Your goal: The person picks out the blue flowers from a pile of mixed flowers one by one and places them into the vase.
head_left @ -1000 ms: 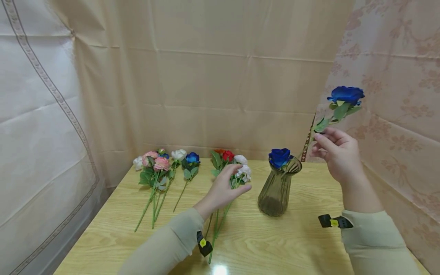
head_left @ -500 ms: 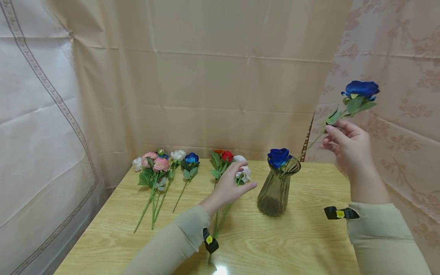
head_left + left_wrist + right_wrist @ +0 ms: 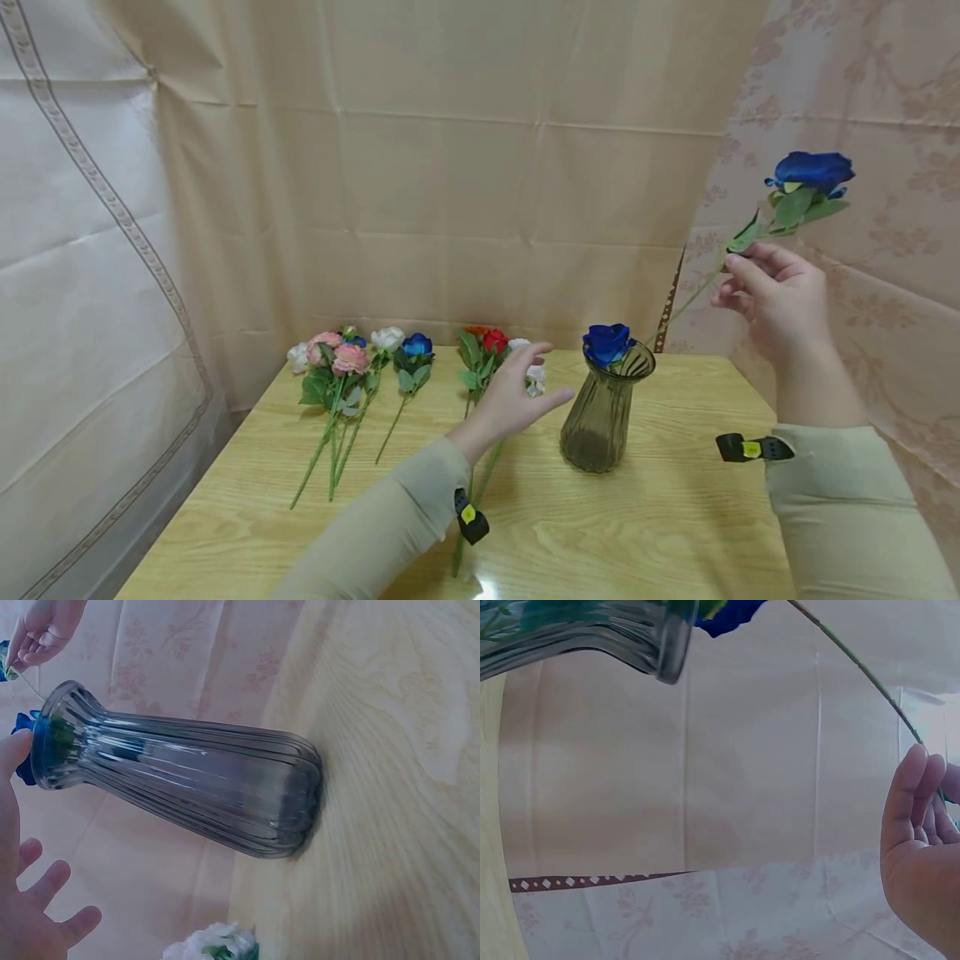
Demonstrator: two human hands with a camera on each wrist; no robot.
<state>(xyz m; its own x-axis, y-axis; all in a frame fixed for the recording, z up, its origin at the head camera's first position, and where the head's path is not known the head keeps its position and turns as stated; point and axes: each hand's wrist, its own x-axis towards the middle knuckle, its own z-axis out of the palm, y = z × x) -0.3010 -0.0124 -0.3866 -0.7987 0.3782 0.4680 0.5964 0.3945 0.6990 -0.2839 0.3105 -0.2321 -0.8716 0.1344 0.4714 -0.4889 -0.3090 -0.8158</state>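
Note:
Thumb and fingers of my right hand [image 3: 783,300] pinch the stem of a blue rose [image 3: 813,173], held up at the right with its bloom above the hand. Its thin stem [image 3: 862,666] slants down-left, its lower end close to the rim of the ribbed, brownish glass vase [image 3: 597,425]. Another blue rose [image 3: 607,344] stands in that vase, bloom at the mouth. My left hand [image 3: 513,396] holds nothing; its fingers and thumb are spread left of the vase. In the left wrist view the left thumb [image 3: 13,754] overlaps the blue bloom by the rim.
Behind the left hand lie a red rose [image 3: 495,340] and white flowers [image 3: 536,379], partly hidden. Farther left on the wooden table [image 3: 600,542] are pink flowers [image 3: 351,358], a white rose [image 3: 387,337] and a blue rose [image 3: 417,345]. Beige curtains [image 3: 465,167] hang behind.
My right hand has moved up and to the right, drawing the blue rose along. My left hand has shifted slightly right and up, nearer the vase. The vase stays put.

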